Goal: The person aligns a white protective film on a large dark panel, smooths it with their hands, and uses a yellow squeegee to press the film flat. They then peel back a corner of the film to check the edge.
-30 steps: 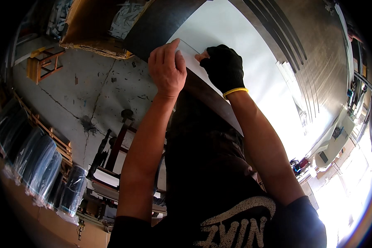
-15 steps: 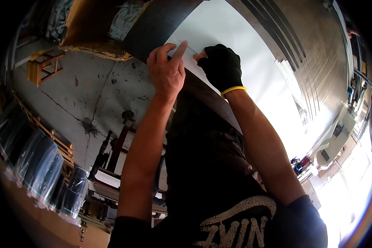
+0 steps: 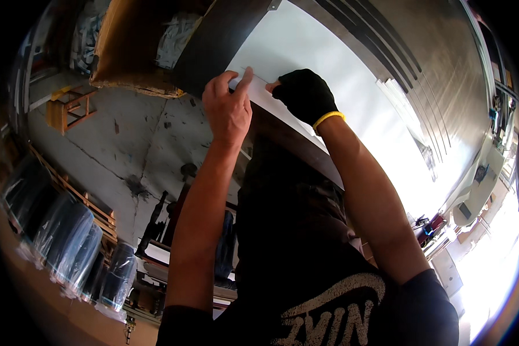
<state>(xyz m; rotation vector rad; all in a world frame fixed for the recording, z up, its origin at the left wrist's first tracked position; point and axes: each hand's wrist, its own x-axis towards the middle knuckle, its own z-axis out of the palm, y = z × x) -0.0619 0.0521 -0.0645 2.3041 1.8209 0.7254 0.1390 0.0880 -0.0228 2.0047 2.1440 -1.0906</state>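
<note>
A white sheet lies on the dark worktable, with a thin dark line across its surface near my hands. My bare left hand rests at the sheet's near left edge, its index finger stretched onto the white surface and the other fingers bent near the edge. My right hand wears a black glove with a yellow cuff and bare fingertips. It is closed just above the sheet, thumb and fingers together at the end of the thin line. Whatever it pinches is too small to make out.
Dark strips lie on the metal tabletop beyond the sheet, with white strips nearby. An open cardboard box holding pale scraps stands at upper left. A wooden stool and plastic-wrapped dark rolls are farther left.
The whole view has shifted and turned slightly. Both hands keep nearly the same places on the sheet, and their grips look alike.
</note>
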